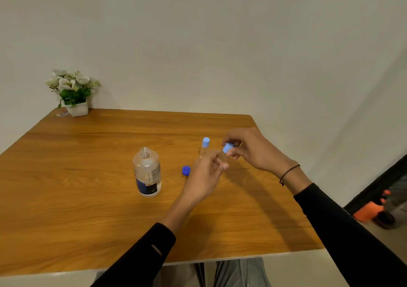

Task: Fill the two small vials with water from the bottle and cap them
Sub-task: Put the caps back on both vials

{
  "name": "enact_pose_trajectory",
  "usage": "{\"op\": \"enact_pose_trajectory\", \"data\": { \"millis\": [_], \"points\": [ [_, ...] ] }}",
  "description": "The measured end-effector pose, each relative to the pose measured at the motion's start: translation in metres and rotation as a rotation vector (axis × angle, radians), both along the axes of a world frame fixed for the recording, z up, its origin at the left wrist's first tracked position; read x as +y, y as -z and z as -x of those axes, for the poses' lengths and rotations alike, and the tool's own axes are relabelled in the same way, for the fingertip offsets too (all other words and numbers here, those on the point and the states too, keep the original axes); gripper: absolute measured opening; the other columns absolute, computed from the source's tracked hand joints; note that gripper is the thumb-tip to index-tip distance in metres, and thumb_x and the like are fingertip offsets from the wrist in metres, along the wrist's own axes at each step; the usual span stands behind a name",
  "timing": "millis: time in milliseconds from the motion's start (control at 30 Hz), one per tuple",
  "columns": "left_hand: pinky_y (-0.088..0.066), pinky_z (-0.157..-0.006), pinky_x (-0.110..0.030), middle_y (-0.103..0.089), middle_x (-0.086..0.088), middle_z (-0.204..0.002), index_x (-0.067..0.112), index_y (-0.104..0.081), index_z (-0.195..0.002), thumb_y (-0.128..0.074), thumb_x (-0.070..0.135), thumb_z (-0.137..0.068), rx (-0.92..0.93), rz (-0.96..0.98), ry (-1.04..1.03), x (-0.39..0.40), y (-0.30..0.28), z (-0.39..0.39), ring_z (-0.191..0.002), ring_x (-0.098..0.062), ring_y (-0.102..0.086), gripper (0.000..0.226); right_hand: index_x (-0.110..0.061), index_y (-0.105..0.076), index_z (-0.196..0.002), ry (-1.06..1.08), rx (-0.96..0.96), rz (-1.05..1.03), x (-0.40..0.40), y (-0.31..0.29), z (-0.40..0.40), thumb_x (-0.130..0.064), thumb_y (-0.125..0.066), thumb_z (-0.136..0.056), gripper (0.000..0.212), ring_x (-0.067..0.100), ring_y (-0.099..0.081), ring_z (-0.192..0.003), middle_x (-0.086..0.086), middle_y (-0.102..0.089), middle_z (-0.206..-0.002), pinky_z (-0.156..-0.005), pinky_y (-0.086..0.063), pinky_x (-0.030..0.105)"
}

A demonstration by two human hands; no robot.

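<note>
Toward the right side of the desk (88,198), about midway between its far and near edges, both hands are busy with one small clear vial (222,157). The left hand (204,176) pinches the vial's body between thumb and fingertips, tilting it so the mouth faces the other hand, which steadies the glass against the twist. The right hand (248,150) is closed on the light blue cap (228,148) at the vial's neck, fingers wrapped round it as for turning. Whether the cap is going on or coming off cannot be read from this view, and the water level inside the held vial is too faint to judge. Just behind it, towards the far edge, the second vial (204,149) stands upright on the desk with its own light blue cap on. The water bottle (148,173) stands open near the middle of the desk, well left of the hands, and its dark blue cap (186,170) lies flat between bottle and hands, left within reach so it can go back on. A potted plant (73,90) sits in the far left corner, clear of the work. My guess is that this is the capping of a vial.
</note>
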State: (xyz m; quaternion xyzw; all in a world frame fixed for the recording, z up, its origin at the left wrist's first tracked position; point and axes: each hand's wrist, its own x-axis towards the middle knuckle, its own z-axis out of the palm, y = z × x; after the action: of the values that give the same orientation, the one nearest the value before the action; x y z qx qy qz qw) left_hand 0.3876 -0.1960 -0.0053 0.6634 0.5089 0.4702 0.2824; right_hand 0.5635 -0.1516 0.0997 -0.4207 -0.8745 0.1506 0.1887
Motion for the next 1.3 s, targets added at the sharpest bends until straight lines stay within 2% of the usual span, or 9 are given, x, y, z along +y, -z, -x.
{"op": "enact_pose_trajectory", "data": {
  "millis": [100,300,467,567,700,933,1033,1133,1300],
  "points": [
    [-0.058,-0.072,-0.038,-0.070,0.000,-0.089,0.026,-0.075,-0.116,-0.072,0.020,-0.098,-0.103,0.003,-0.034,0.001,0.002,-0.002,-0.084,-0.013,-0.065,0.019,-0.015,-0.072,-0.100,0.012,-0.059,-0.084,-0.002,-0.001,-0.001,-0.024,-0.078,-0.097,0.011,0.007,-0.063,-0.066,-0.006,-0.065,-0.078,-0.063,-0.056,0.035],
    [-0.053,-0.074,-0.015,-0.076,-0.002,-0.091,0.020,-0.076,-0.111,-0.075,0.017,-0.096,-0.123,0.016,-0.008,0.003,0.010,-0.002,-0.087,-0.009,-0.067,0.016,-0.031,-0.048,-0.104,-0.155,-0.333,-0.266,-0.005,0.004,-0.002,-0.034,-0.058,-0.108,0.011,0.017,-0.054,-0.078,-0.012,-0.053,-0.093,-0.063,-0.049,0.035],
    [-0.057,-0.068,-0.022,-0.073,-0.002,-0.086,0.024,-0.072,-0.103,-0.071,0.015,-0.097,-0.113,0.032,0.012,0.006,0.021,-0.004,-0.075,-0.002,-0.066,0.011,-0.030,-0.040,-0.093,-0.128,-0.515,-0.312,0.003,0.010,0.005,-0.032,-0.053,-0.109,0.021,0.023,-0.055,-0.066,-0.007,-0.056,-0.082,-0.055,-0.045,0.040],
    [-0.052,-0.076,-0.017,-0.076,0.005,-0.095,0.027,-0.073,-0.112,-0.072,0.020,-0.096,-0.094,0.030,-0.005,0.009,0.026,-0.005,-0.092,-0.006,-0.070,0.018,-0.030,-0.046,-0.093,-0.101,-0.419,-0.239,0.009,0.015,0.005,-0.038,-0.055,-0.109,0.020,0.019,-0.056,-0.068,-0.007,-0.061,-0.083,-0.057,-0.049,0.041],
    [-0.060,-0.087,-0.038,-0.068,0.012,-0.121,0.031,-0.070,-0.130,-0.084,0.033,-0.087,-0.007,0.036,-0.048,0.017,0.025,0.003,-0.105,-0.014,-0.066,0.045,-0.023,-0.057,-0.096,-0.015,-0.200,-0.091,0.019,0.027,-0.002,-0.038,-0.066,-0.104,0.019,0.009,-0.052,-0.069,-0.009,-0.059,-0.080,-0.057,-0.037,0.029],
    [-0.044,-0.069,-0.015,-0.056,0.007,-0.133,0.028,-0.048,-0.147,-0.085,0.033,-0.086,0.075,0.122,-0.431,0.035,0.021,0.015,-0.082,-0.002,-0.064,0.072,-0.013,-0.064,-0.092,0.233,0.085,0.017,0.045,0.060,-0.007,-0.028,-0.076,-0.098,0.020,0.010,-0.052,-0.065,-0.001,-0.065,-0.076,-0.057,-0.036,0.023],
    [-0.056,-0.087,-0.031,-0.066,0.003,-0.128,0.023,-0.044,-0.154,-0.086,0.038,-0.085,0.059,0.201,-0.472,0.054,0.014,0.013,-0.098,-0.011,-0.068,0.082,-0.020,-0.058,-0.087,0.269,0.132,0.103,0.050,0.079,-0.005,-0.028,-0.080,-0.095,0.024,0.011,-0.053,-0.065,-0.003,-0.062,-0.076,-0.058,-0.039,0.024],
    [-0.060,-0.091,-0.041,-0.077,0.003,-0.113,0.020,-0.063,-0.139,-0.087,0.038,-0.083,0.099,0.253,-0.454,0.075,0.013,0.014,-0.101,-0.016,-0.073,0.063,-0.024,-0.061,-0.097,0.258,0.155,0.219,0.054,0.100,-0.009,-0.035,-0.083,-0.089,0.026,0.016,-0.061,-0.072,-0.001,-0.067,-0.083,-0.065,-0.051,0.036],
    [-0.060,-0.083,-0.038,-0.079,0.004,-0.103,0.019,-0.077,-0.117,-0.086,0.032,-0.086,0.150,0.219,-0.401,0.098,0.025,0.010,-0.091,-0.014,-0.074,0.035,-0.021,-0.065,-0.105,0.319,0.265,0.182,0.065,0.128,-0.010,-0.034,-0.079,-0.094,0.021,0.009,-0.057,-0.073,-0.004,-0.066,-0.084,-0.067,-0.049,0.032]
  ]
}}
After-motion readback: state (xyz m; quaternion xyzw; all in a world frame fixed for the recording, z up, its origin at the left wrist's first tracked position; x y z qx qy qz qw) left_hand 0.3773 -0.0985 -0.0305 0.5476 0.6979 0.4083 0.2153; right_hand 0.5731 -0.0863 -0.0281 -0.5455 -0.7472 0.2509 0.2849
